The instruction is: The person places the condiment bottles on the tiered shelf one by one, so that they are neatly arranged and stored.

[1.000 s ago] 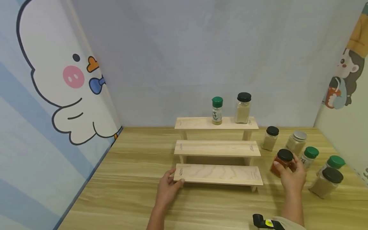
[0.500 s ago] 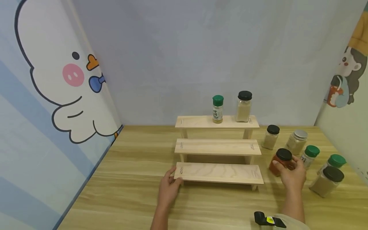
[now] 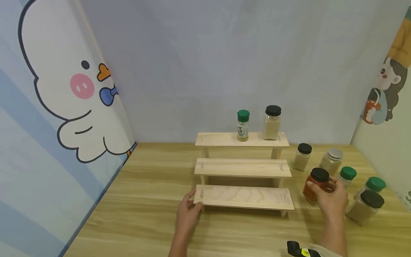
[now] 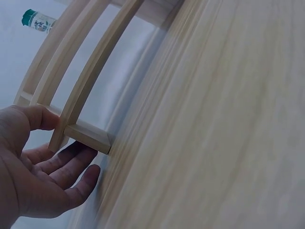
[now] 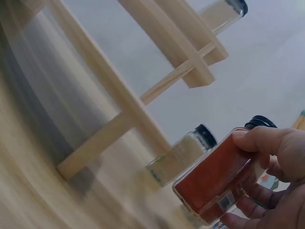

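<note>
A three-tier wooden shelf rack [image 3: 242, 197] stands on the table. My left hand [image 3: 187, 215] holds the left end of its lowest board, and in the left wrist view the thumb lies on the board with fingers around its leg. To the right of the rack, my right hand [image 3: 334, 201] grips a jar of red powder [image 5: 214, 179] with a black lid, thumb on the near side. Whether the jar's base touches the table cannot be told. On the top tier stand a green-capped spice bottle [image 3: 242, 125] and a black-lidded jar [image 3: 272, 123].
Right of the rack stand a small black-lidded jar [image 3: 302, 157], a silver-lidded jar [image 3: 331, 162], green-capped bottles [image 3: 348, 174] and a larger black-lidded jar [image 3: 365, 207]. A pale wall [image 3: 192, 71] rises behind the wooden table [image 3: 144, 221].
The right hand and the red jar have shifted slightly right and toward the person. My left hand keeps its hold on the rack. The head view has tilted a little.
</note>
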Action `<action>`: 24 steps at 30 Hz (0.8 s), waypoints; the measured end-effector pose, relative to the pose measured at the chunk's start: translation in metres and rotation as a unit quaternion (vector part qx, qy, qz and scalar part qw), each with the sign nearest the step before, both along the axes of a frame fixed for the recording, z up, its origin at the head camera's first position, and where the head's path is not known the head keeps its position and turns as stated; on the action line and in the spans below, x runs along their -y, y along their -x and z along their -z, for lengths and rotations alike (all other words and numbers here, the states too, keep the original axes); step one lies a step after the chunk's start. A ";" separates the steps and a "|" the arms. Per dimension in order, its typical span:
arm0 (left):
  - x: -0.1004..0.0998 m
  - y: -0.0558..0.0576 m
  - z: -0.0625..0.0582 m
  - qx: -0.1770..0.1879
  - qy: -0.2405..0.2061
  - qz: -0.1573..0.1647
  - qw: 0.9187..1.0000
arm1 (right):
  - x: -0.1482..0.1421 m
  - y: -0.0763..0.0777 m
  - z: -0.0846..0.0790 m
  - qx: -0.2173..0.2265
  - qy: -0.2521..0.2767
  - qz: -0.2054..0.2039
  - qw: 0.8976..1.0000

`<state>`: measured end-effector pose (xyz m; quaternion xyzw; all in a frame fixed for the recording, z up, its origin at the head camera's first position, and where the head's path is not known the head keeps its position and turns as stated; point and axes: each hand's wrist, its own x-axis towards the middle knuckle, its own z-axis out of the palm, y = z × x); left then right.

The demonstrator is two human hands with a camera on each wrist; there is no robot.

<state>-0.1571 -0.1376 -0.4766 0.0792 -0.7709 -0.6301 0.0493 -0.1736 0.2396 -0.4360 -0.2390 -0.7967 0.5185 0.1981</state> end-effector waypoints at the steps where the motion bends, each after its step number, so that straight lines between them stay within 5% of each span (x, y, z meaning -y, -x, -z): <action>1: 0.000 -0.001 0.000 0.002 0.002 0.000 1.000 | 0.000 -0.001 -0.002 0.003 -0.002 -0.004 1.000; 24: -0.003 0.000 0.001 0.004 0.020 -0.022 1.000 | 0.016 -0.015 -0.044 0.004 -0.004 -0.030 1.000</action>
